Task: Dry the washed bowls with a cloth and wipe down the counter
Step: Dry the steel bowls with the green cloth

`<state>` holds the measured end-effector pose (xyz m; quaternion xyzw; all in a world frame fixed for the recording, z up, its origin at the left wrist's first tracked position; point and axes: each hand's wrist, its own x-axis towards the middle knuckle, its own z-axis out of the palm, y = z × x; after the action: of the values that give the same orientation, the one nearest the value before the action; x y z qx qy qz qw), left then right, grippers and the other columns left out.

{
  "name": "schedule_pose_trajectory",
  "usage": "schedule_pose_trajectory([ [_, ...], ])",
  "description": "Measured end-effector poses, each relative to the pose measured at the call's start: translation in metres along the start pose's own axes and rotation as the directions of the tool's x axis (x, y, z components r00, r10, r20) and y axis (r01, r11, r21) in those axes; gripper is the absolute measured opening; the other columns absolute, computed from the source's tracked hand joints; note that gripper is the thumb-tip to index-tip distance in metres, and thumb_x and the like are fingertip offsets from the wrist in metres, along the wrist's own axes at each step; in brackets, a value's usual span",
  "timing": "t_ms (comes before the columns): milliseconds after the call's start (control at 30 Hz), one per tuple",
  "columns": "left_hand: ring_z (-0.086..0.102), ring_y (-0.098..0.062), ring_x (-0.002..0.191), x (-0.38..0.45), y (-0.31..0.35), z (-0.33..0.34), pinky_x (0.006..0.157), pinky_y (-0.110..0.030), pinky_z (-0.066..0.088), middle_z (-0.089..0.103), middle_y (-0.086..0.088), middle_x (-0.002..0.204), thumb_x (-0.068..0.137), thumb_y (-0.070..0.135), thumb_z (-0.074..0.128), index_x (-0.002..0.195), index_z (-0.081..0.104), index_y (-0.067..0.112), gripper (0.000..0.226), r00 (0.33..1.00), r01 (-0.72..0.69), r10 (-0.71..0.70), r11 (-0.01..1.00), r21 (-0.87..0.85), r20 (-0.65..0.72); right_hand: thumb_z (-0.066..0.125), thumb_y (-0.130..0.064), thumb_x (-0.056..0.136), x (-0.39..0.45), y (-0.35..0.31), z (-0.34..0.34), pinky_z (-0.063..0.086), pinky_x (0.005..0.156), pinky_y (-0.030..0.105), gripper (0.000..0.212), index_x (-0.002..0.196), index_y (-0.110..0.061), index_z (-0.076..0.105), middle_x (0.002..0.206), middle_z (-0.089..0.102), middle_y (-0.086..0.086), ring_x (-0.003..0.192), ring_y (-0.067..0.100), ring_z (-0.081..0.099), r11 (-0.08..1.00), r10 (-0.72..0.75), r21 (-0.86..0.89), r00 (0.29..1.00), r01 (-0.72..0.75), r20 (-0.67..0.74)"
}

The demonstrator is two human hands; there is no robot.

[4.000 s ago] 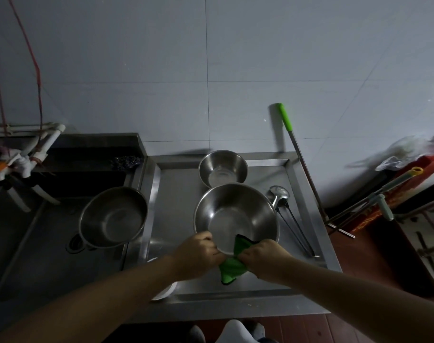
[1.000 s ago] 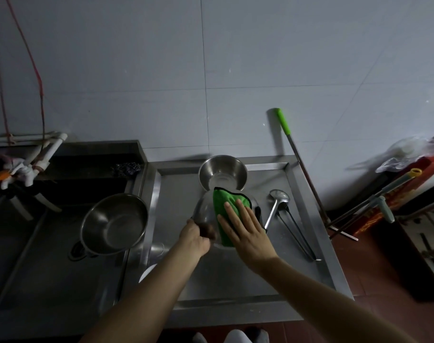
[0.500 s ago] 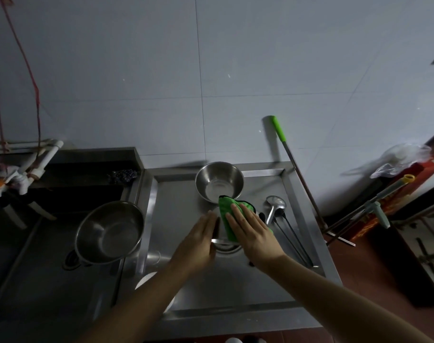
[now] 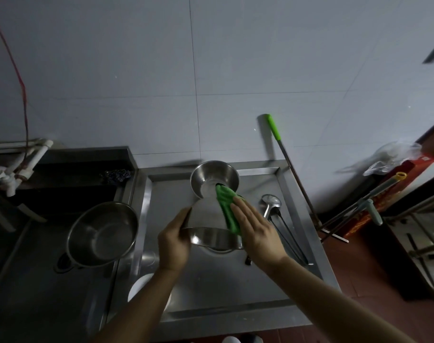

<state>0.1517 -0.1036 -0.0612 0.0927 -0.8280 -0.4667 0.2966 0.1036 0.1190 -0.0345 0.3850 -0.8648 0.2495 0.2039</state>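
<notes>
A large steel bowl (image 4: 207, 219) is turned upside down and tilted above the steel counter (image 4: 211, 280). My left hand (image 4: 172, 240) holds its rim on the left side. My right hand (image 4: 254, 231) lies flat with straight fingers and presses a green cloth (image 4: 227, 206) against the bowl's outer wall. A smaller steel bowl (image 4: 214, 178) stands upright at the back of the counter, just behind the cloth. A third steel bowl (image 4: 103, 233) sits in the sink (image 4: 25, 280) to the left.
A ladle (image 4: 270, 203) and tongs (image 4: 288, 240) lie on the counter's right side. A green-handled pole (image 4: 288, 162) leans on the wall. A white plate (image 4: 139, 288) pokes out under my left forearm. Taps and pipes (image 4: 18, 164) stand at far left.
The big bowl went from upright on the counter to upside down and tilted in my hands. My right hand with the cloth moved from its rim onto its outer wall.
</notes>
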Motion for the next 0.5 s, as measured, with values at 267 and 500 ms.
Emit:
schedule_pose_trajectory([
  [267, 0.066, -0.019, 0.111, -0.014, -0.023, -0.007, 0.095, -0.015, 0.045, 0.069, 0.0, 0.116, 0.089, -0.004, 0.067, 0.124, 0.062, 0.026, 0.046, 0.957, 0.202, -0.211, 0.977, 0.062, 0.199, 0.071, 0.004, 0.085, -0.021, 0.012, 0.01, 0.052, 0.1, 0.049, 0.065, 0.145, -0.002, 0.045, 0.154, 0.042, 0.017, 0.14, 0.031, 0.045, 0.983, 0.133, 0.128, 0.991, -0.131, -0.001],
  [500, 0.067, -0.024, 0.107, -0.018, 0.011, 0.013, 0.088, -0.034, 0.058, 0.068, -0.008, 0.123, 0.078, 0.008, 0.078, 0.136, 0.059, 0.012, 0.061, 0.91, -0.25, 0.123, 0.924, 0.289, 0.396, 0.068, -0.012, 0.077, -0.011, -0.018, 0.025, 0.047, 0.102, 0.048, 0.054, 0.131, -0.006, 0.064, 0.138, 0.059, 0.016, 0.124, 0.037, 0.059, 0.985, -0.018, -0.169, 0.996, 0.033, 0.088],
])
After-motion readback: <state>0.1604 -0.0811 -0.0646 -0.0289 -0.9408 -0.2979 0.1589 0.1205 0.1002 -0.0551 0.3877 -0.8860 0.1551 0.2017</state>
